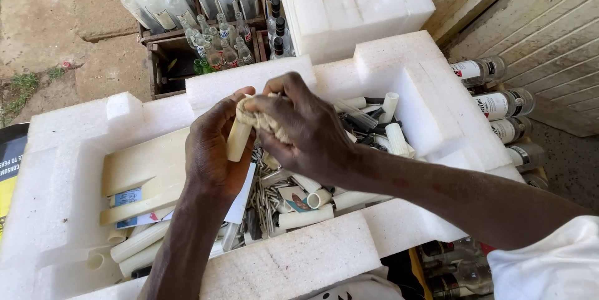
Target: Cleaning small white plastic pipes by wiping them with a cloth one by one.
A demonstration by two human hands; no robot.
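While the head camera looks straight down, both hands meet over a white foam tray (75, 150) full of loose parts. The left hand (212, 150) is closed round a short cream tube (238, 139), holding it upright above the tray, probably so its upper end stays within reach. The right hand (306, 128) is clamped on a crumpled beige cloth (265, 119) and presses it against the top of the tube, so the two hands touch there.

Under the hands lie more cream tubes (306, 217), a heap of thin metal pins (268, 194) and some dark pieces to the right, loose in the recess, likely to keep them close by. Behind the tray stands a wooden crate (163, 56) of clear bottles (153, 0) with dark caps; further bottles lie on their sides at the right.

The right hand and the cloth hide the tube's upper end, so what happens there cannot be made out. A second foam box (349, 13) is cut off at the top.
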